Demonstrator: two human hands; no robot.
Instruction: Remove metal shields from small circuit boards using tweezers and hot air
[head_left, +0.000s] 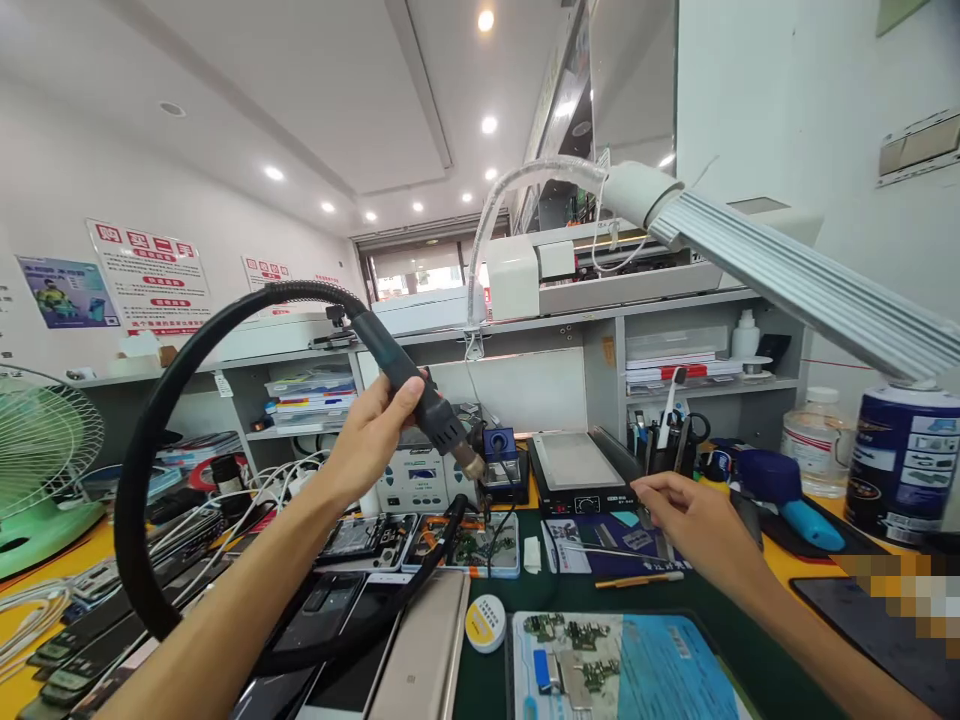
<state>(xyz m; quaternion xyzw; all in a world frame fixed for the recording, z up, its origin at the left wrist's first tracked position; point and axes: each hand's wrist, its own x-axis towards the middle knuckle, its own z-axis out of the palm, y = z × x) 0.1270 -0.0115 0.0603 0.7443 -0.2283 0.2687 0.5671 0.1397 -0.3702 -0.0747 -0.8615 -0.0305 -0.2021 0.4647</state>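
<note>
My left hand [371, 435] grips the dark handle of a hot-air gun [420, 395], raised above the bench. The gun's metal nozzle points down and right toward a small blue stand [500, 448]. Its thick black hose [161, 420] loops up, left and back down over the phones. My right hand [694, 525] reaches over the green mat [645, 595] and pinches a thin metal tool, perhaps tweezers [660, 535], near a blue card with small parts [600, 540]. A circuit board lies in a holder [472, 548] below the nozzle.
A white rework station [416, 480] and a black heating plate [577, 470] stand at the back. Several phones [360, 640] lie at front left, a green fan [41, 460] far left, a lamp arm [787, 275] overhead, a blue tin [900, 460] right, a solder paste pot [485, 622] in front.
</note>
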